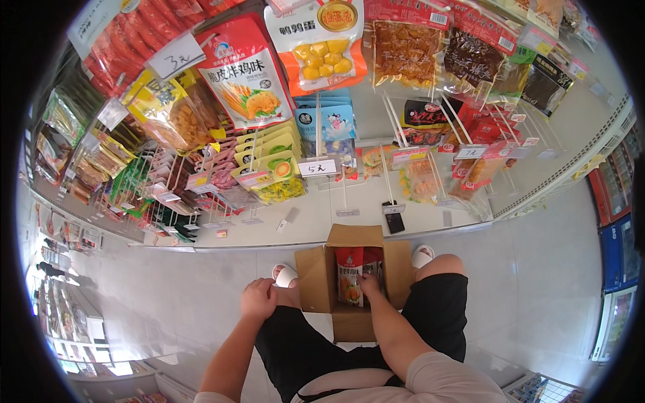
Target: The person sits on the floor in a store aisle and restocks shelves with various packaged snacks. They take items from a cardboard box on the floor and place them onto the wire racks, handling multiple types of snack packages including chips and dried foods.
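Note:
An open cardboard box point(357, 235) stands on the floor between my feet, its flaps folded outward. Inside are red and white snack packets with a picture of fried food on the front. My right hand point(370, 285) reaches into the box and grips one such snack packet point(349, 282) by its right edge, thumb on the front; the other fingers are hidden behind it. My left hand point(260, 298) rests on my left knee and holds nothing. A like packet point(247, 75) hangs on the rack above, left of a quail egg packet point(317, 48).
Hooks with price tags point(319, 168) jut out over the white bottom shelf point(312, 216), many carrying hanging snack packets. A black phone point(395, 221) lies near that shelf's front edge. Refrigerated cabinets point(617, 252) stand far right. At far left is another person point(50, 269).

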